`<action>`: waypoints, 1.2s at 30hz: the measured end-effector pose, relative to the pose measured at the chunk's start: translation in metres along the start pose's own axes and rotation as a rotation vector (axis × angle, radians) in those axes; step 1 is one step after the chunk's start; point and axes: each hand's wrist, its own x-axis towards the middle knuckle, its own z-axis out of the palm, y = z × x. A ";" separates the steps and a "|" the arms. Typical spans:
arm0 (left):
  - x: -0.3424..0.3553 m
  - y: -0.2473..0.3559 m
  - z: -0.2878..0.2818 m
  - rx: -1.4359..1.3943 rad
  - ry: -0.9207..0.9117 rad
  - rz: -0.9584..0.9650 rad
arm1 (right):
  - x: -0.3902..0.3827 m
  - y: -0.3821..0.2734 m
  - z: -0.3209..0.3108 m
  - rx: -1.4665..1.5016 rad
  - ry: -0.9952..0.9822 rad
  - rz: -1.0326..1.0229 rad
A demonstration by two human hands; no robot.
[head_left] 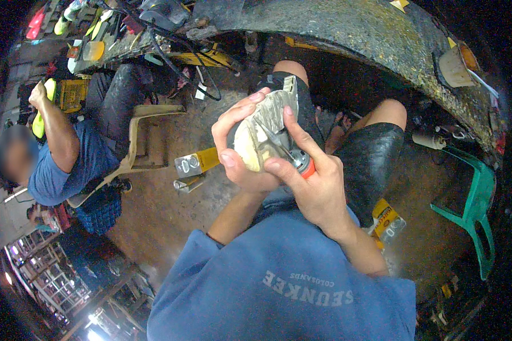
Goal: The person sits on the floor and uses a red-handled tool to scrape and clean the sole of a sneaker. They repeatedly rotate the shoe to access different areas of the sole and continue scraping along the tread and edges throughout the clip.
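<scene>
In front of my chest, my left hand (242,145) wraps around a pale yellow and grey shoe-shaped piece (247,139). Its fingers curl over the far left side, and its thumb presses the near side. My right hand (318,182) grips a tool with a red-orange and black handle (306,165). The tool's thin shaft lies against the open face of the shoe-shaped piece. The right index finger and thumb also rest on that piece. My fingers partly hide the handle, and the shaft's tip is hard to make out.
A long, worn workbench (352,31) curves across the far side, with a dirty pail (458,65) at its right. Left of me a person in blue (88,153) sits on a beige chair (133,136). A green plastic chair (475,199) stands right. Yellow packages (196,162) lie on the floor.
</scene>
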 end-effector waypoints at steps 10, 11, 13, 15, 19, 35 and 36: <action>0.002 0.003 0.001 -0.004 0.009 -0.029 | 0.002 0.003 0.000 -0.050 0.009 -0.070; 0.002 0.004 0.002 -0.010 0.006 -0.042 | 0.002 0.003 -0.001 -0.060 0.005 -0.065; 0.003 0.006 0.002 -0.027 -0.005 -0.062 | 0.002 0.003 -0.002 -0.071 0.011 -0.087; 0.004 0.009 0.002 0.002 -0.026 -0.069 | 0.003 0.004 -0.003 -0.074 0.006 -0.101; 0.004 0.011 0.002 -0.029 -0.001 -0.126 | 0.003 0.008 -0.002 -0.063 -0.001 -0.132; 0.013 0.011 0.002 -0.064 -0.037 -0.151 | 0.009 0.014 -0.007 -0.066 -0.038 -0.122; 0.014 0.011 0.003 -0.079 -0.035 -0.151 | 0.010 0.012 -0.007 -0.066 -0.024 -0.143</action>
